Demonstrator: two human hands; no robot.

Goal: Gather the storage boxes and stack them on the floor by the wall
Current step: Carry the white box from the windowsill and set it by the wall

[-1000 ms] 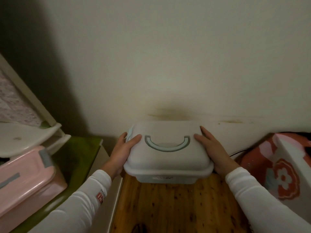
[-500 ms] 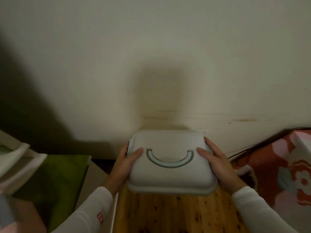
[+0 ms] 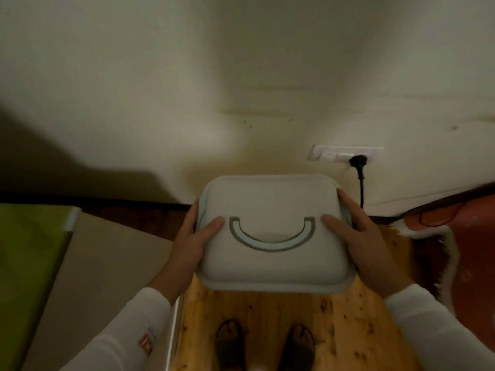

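Note:
A pale grey storage box (image 3: 270,261) with a rounded lid and a flat grey-blue handle is held in front of me, above the wooden floor (image 3: 267,322) and close to the cream wall (image 3: 241,89). My left hand (image 3: 191,243) grips its left side, thumb on the lid. My right hand (image 3: 367,242) grips its right side the same way. Only the lid shows; the box body is hidden beneath it. Both arms wear white sleeves.
A wall socket (image 3: 340,155) with a black plug and cable sits just right of the box. A beige surface (image 3: 101,277) and a green one (image 3: 29,253) lie to the left. Red patterned fabric (image 3: 460,253) lies at the right. My bare feet (image 3: 265,346) stand below.
The view has tilted down: the floor, my feet and the wall socket have come into sight, and the pink box at the left has left the frame. Both hands still hold the box.

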